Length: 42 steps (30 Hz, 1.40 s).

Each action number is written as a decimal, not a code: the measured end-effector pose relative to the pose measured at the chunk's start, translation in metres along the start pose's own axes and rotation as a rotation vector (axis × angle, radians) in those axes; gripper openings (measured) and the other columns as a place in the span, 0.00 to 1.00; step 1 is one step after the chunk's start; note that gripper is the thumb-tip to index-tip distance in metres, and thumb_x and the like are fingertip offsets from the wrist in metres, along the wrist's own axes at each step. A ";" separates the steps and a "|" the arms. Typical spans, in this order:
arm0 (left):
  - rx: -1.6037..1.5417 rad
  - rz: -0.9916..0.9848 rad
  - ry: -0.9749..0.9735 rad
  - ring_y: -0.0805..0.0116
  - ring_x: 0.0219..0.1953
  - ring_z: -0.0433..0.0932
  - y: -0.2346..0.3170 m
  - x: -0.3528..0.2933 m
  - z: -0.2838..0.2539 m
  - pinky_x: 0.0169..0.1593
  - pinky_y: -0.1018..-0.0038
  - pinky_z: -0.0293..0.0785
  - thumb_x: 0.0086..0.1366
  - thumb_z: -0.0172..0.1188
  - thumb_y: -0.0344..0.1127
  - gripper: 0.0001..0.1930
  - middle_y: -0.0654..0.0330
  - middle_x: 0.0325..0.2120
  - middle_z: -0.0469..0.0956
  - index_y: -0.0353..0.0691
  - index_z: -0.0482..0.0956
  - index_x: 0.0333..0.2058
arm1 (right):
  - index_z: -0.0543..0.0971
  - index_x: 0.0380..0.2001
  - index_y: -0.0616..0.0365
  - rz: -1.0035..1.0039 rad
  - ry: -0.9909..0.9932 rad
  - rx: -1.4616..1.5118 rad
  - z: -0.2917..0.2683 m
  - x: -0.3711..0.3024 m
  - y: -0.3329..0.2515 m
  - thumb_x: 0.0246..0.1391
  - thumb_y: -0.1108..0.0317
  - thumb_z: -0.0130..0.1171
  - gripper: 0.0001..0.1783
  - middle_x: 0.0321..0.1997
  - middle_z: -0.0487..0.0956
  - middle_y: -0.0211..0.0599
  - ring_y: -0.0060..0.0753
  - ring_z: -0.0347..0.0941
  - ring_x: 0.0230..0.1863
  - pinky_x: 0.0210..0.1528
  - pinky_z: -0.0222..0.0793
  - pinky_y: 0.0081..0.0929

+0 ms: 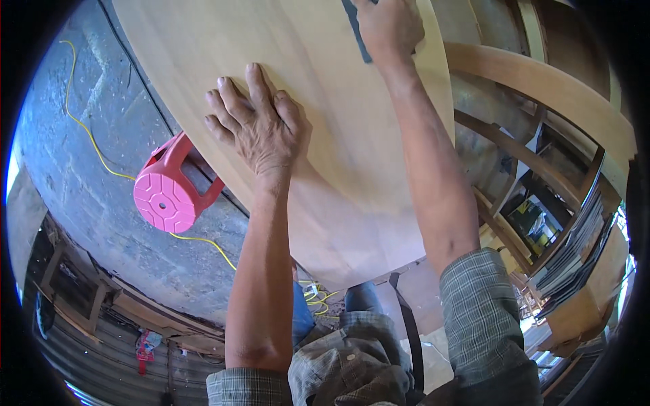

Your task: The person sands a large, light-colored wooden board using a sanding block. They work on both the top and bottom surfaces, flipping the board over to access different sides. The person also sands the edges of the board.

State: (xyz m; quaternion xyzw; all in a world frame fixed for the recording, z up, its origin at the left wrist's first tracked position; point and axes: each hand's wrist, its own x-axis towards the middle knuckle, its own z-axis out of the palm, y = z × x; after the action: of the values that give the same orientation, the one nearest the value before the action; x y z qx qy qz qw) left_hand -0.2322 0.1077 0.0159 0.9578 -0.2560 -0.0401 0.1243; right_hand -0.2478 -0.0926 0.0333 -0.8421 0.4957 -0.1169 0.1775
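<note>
A broad pale wooden panel (338,196) with a rounded near end stretches away in front of me. My left hand (261,125) rests on it palm down, fingers spread, holding nothing. Farther off, at the top of the view, my right hand (393,30) is closed over a dark flat piece (357,34) that lies against the panel. Only a strip of this piece shows beside the hand, so its kind cannot be made out. Part of my right hand is cut off by the upper edge.
A pink plastic stool (164,196) lies on its side on the grey floor (88,162), left of the panel. A yellow cord (91,135) runs past it. Wooden shelving with a curved board (535,78) and stacked dark sheets (572,247) stands at right.
</note>
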 end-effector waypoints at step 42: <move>0.049 -0.004 0.015 0.39 0.65 0.44 -0.002 -0.002 0.000 0.63 0.42 0.37 0.58 0.48 0.45 0.29 0.42 0.60 0.51 0.50 0.62 0.60 | 0.70 0.41 0.61 0.149 -0.147 -0.055 -0.033 -0.077 0.040 0.44 0.42 0.61 0.33 0.42 0.74 0.47 0.50 0.71 0.47 0.45 0.67 0.44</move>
State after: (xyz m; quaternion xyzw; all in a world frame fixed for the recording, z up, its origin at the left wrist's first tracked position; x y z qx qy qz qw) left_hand -0.2327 0.1105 0.0154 0.9614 -0.2538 -0.0269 0.1028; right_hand -0.3290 -0.0491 0.0445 -0.8137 0.5457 -0.0276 0.1983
